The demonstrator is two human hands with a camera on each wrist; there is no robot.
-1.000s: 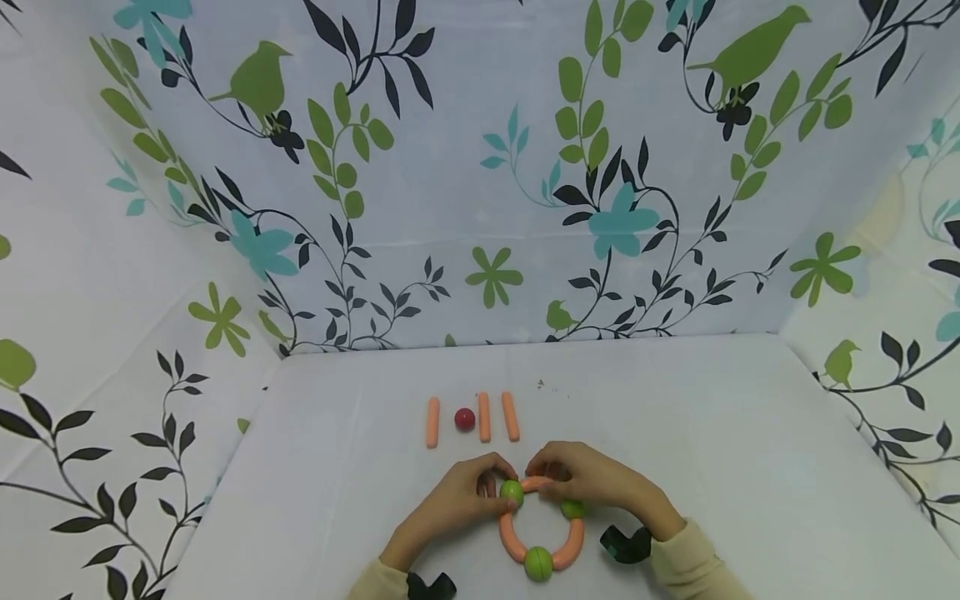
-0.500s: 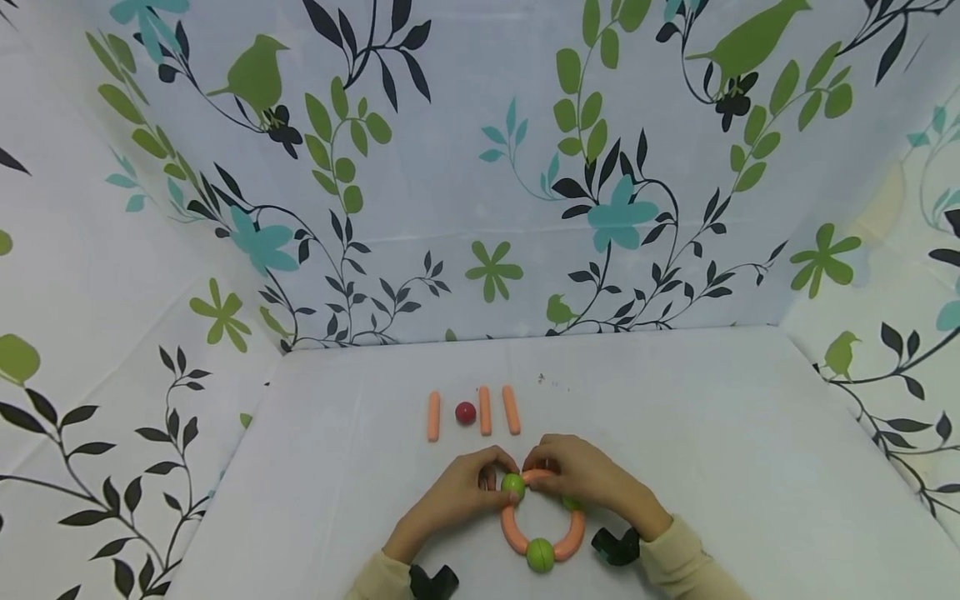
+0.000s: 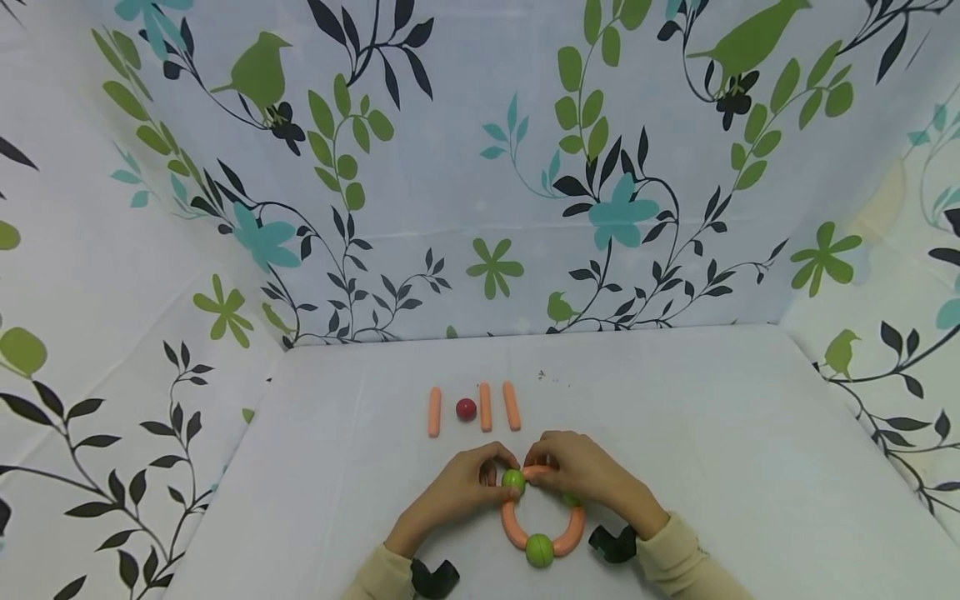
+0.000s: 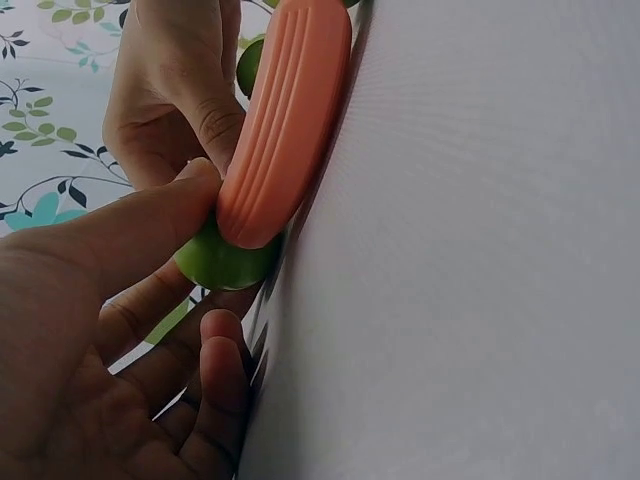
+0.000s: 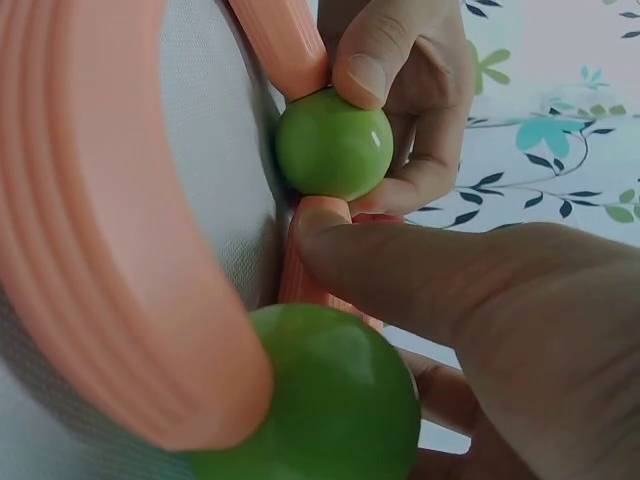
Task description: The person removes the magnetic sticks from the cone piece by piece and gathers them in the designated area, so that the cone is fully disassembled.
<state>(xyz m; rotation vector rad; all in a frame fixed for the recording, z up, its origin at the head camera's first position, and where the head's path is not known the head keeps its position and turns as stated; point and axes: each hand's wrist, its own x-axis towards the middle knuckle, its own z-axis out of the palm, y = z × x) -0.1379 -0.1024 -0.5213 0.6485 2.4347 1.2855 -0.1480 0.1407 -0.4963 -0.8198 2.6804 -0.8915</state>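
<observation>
A ring of curved, ridged orange sticks and green balls lies on the white table. My left hand [image 3: 467,483] pinches the upper-left green ball [image 3: 513,481] between thumb and fingers; its glossy surface shows well in the right wrist view. With thumb and fingers, my right hand [image 3: 588,468] grips the top curved orange stick [image 5: 298,275], whose end meets that ball. The right-hand green ball [image 5: 335,400] is partly hidden under my right hand in the head view. Nearest me is the bottom green ball [image 3: 539,551], between the left curved stick [image 3: 512,529] and the right curved stick [image 3: 572,533].
Beyond the ring lie a straight orange stick [image 3: 435,412], a red ball [image 3: 466,409] and two more straight sticks, the middle stick [image 3: 485,407] and the right stick [image 3: 512,406]. Leaf-patterned cloth [image 3: 457,167] surrounds the white table [image 3: 712,433] behind and at the sides.
The whole scene sits slightly higher in the head view than a second ago. Both hands keep their holds on the ball and the curved stick, with hardly any movement.
</observation>
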